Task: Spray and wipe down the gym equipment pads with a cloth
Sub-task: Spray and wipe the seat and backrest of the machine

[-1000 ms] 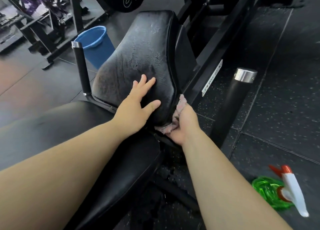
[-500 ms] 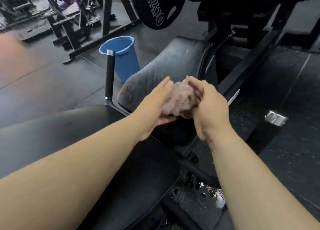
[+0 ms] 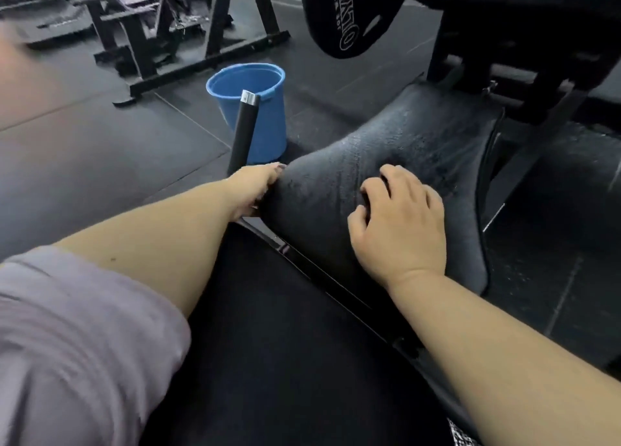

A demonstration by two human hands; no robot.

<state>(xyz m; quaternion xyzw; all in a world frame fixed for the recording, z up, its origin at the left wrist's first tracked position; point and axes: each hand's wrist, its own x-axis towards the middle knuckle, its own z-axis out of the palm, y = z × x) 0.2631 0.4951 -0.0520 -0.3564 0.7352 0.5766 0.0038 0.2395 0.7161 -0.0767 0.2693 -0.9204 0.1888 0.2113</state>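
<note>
**Inspector:** Where is the item under cleaning?

**Assistant:** The back pad [image 3: 386, 150] sits right of centre. It rises from the near seat pad [image 3: 285, 345] toward the machine frame at far right.

**Inspector:** What is its condition?

**Assistant:** The dark upholstery is dull and greyish. Streaks and fine speckle run across its far portion, which in my judgement are spray film or wipe marks. The seat pad looks a plainer, deeper black by comparison.

**Inspector:** And the hands?

**Assistant:** The right hand [image 3: 403, 227] rests on the pad's near face. Its fingers are bent with the tips on the upholstery, and nothing shows in it. The left hand [image 3: 255, 187] lies against the pad's left edge, one finger along the rim. Its palm is hidden, so it cannot be told whether it grips anything.

**Inspector:** Why are they placed that way?

**Assistant:** The right hand probably steadies the pad while the left works its left side. The cloth is not in view. It may be behind that edge with the left hand, but this is unconfirmed.

**Inspector:** What surrounds the pad?

**Assistant:** A blue bucket [image 3: 268, 130] stands on the floor just beyond the left hand. A black handle bar [image 3: 243, 130] with a chrome cap stands in front of the bucket. A weight plate [image 3: 349, 12] hangs at the far side, above the pad.
</note>
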